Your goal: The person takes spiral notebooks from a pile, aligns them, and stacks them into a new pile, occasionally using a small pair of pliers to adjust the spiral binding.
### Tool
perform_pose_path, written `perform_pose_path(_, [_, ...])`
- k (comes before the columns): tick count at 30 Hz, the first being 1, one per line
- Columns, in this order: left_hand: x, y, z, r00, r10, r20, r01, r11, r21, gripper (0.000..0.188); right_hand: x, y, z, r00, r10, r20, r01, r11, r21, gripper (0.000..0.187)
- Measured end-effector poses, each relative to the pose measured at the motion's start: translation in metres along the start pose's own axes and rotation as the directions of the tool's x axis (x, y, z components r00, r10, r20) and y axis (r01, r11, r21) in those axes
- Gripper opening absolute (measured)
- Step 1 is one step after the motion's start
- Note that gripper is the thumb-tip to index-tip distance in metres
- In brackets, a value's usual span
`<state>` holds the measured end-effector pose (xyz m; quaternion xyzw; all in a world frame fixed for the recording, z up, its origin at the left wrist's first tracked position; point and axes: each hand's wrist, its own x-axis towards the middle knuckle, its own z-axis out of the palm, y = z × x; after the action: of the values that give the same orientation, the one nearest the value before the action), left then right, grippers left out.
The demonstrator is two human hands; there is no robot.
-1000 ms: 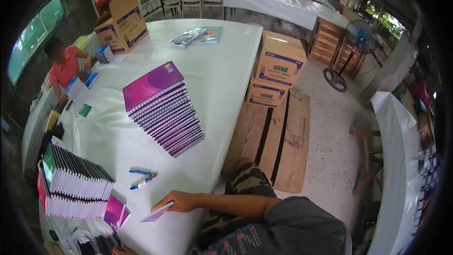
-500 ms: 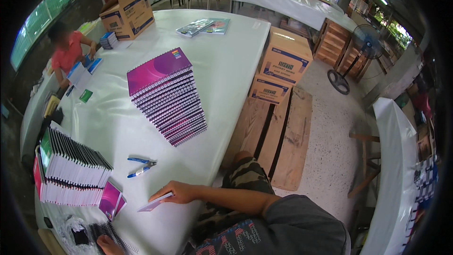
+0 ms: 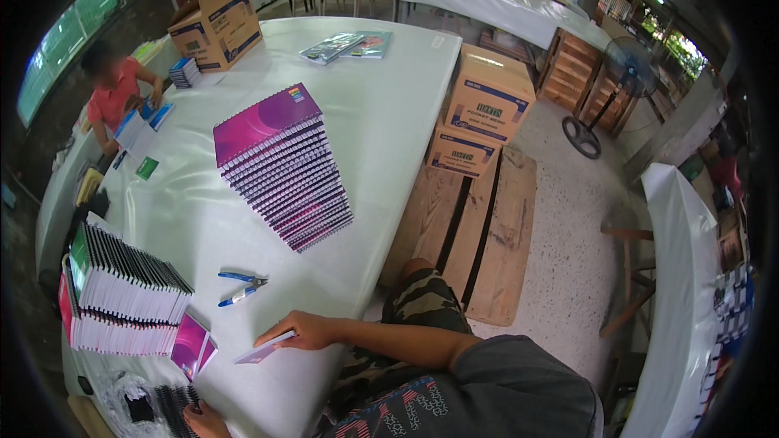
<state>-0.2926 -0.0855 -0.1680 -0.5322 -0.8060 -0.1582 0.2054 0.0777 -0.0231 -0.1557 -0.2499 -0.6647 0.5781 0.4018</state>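
Note:
My right hand point(image 3: 299, 331) pinches a thin, unbound-looking notebook point(image 3: 264, 349) by its far edge, tilted just over the table's near edge. At the lower left my left hand point(image 3: 206, 421) has its fingers curled on black binding coils point(image 3: 173, 407), partly cut off by the frame. Two purple notebook covers point(image 3: 191, 342) lie between the hands. Beside them stands a tall stack of spiral notebooks point(image 3: 134, 292) with black coils. Blue-handled pliers point(image 3: 242, 288) rest on the table beyond my right hand. Farther off is a high stack of purple spiral notebooks point(image 3: 284, 166).
Clear plastic wrapping point(image 3: 122, 405) lies at the lower left. Across the white table point(image 3: 389, 113), a co-worker point(image 3: 118, 93) handles blue booklets near an open carton point(image 3: 217, 28). Wrapped books point(image 3: 333, 49) lie at the far end. Cartons point(image 3: 491, 97) sit on a wooden pallet point(image 3: 503, 235) to the right.
My left hand has shifted slightly up and right, and the coils by it lie differently. My right hand keeps its hold on the notebook, almost unmoved.

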Motion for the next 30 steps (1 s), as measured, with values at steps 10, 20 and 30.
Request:
perform_pose_path(10, [0.005, -0.022, 0.002, 0.928, -0.171, 0.332, 0.161, 0.985, 0.056, 0.03, 0.002, -0.005, 0.002, 1.0, -0.011, -0.01, 0.011, 1.0, -0.026, 0.034])
perform_pose_path(20, [0.02, 0.001, -0.038, 0.946, -0.194, 0.261, 0.251, 0.947, -0.203, 0.021, 0.0, 0.003, -0.002, 1.0, 0.017, -0.016, -0.018, 0.999, -0.041, 0.035])
perform_pose_path(30, [0.04, 0.015, -0.058, 0.935, -0.262, 0.24, 0.257, 0.965, 0.05, 0.027, 0.004, 0.01, 0.007, 0.995, 0.079, -0.066, -0.074, 0.995, 0.066, 0.031])
